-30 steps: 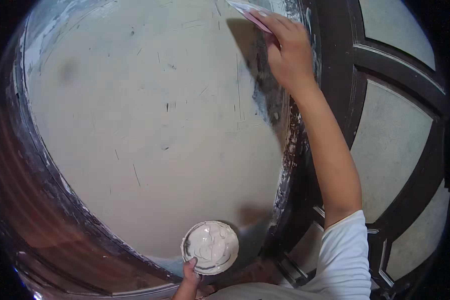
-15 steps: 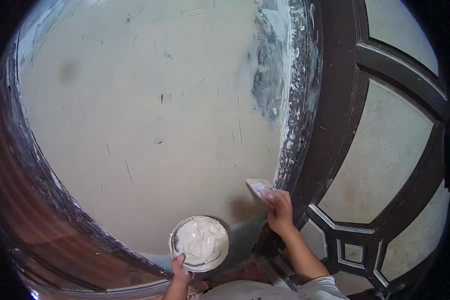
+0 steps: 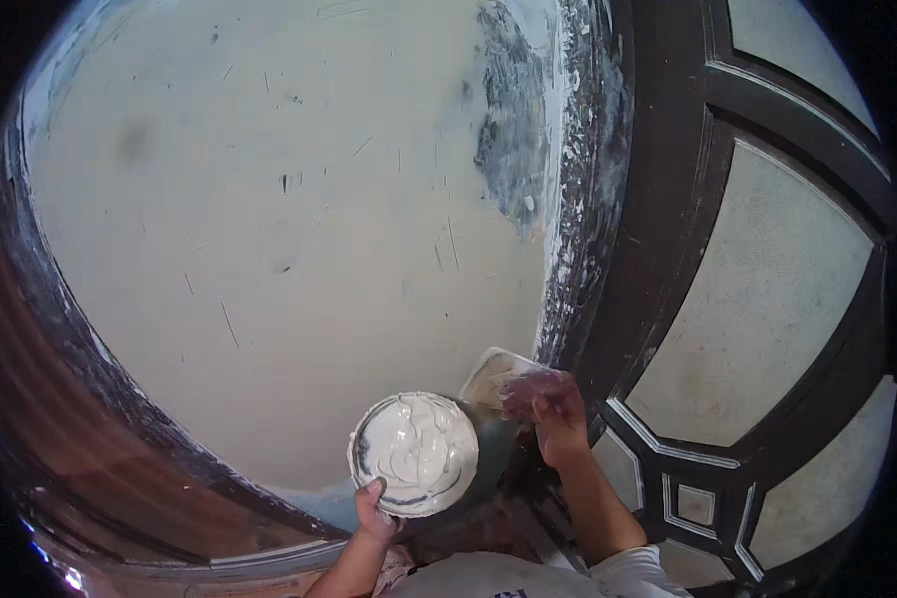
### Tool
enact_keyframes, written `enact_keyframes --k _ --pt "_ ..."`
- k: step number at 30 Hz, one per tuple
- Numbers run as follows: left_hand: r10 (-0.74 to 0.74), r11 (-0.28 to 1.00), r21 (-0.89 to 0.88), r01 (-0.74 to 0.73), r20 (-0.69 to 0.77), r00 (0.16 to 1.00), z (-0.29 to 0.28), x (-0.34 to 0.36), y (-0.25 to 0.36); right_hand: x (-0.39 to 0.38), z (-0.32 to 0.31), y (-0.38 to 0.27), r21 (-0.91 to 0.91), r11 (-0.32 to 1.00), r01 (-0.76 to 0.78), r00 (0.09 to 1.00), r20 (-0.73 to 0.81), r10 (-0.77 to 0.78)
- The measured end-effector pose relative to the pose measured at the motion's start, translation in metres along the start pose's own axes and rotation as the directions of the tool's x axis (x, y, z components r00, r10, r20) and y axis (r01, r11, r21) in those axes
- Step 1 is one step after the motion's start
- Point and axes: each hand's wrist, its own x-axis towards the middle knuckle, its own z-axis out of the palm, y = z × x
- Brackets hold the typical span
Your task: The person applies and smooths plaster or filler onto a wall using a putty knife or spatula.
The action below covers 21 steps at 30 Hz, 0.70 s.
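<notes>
My left hand [image 3: 377, 510] grips the rim of a round shallow pan [image 3: 357, 439], thumb over the edge and the other fingers hidden beneath. Thick off-white paste [image 3: 419, 448] fills the pan, smeared in swirls. Just right of the pan, my right hand [image 3: 550, 404] is closed on a flat, pale filling knife [image 3: 490, 374] with paste along it. The blade stands near the lower right of a large cream-coated panel [image 3: 319, 309]; I cannot tell whether it touches the surface. My right fingers look coated with paste.
A dark, paste-spattered frame strip [image 3: 573, 199] runs down the panel's right side, beside a bare dark patch [image 3: 513, 130]. Further right stands dark woodwork with pale inset panels [image 3: 767, 299]. Reddish-brown wood [image 3: 80, 379] curves along the left.
The pan has moved up and to the right, nearer the knife. My right hand has turned the knife so its broad face shows, slightly further left. The view has shifted a little.
</notes>
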Motion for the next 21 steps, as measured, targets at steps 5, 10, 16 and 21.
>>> enact_keyframes --k 5,10,16,21 --pt "0.053 0.992 -0.116 -0.056 -0.027 0.998 0.022 -0.004 -0.006 -0.006 -0.001 -0.002 -0.338 0.930 0.145 0.979 0.183 -0.086" --pt "0.041 0.987 -0.154 -0.050 -0.061 0.997 0.026 -0.009 -0.019 0.001 -0.015 0.011 -0.237 0.925 0.298 0.930 0.291 -0.225" --pt "-0.035 0.990 -0.142 0.014 -0.147 0.989 0.035 -0.018 -0.023 0.000 -0.020 0.006 -0.358 0.898 0.257 0.927 0.354 -0.124" --pt "0.090 0.965 -0.221 -0.144 -0.237 0.967 0.047 -0.019 -0.025 0.009 -0.046 0.013 -0.609 0.585 0.536 0.816 0.552 -0.174"
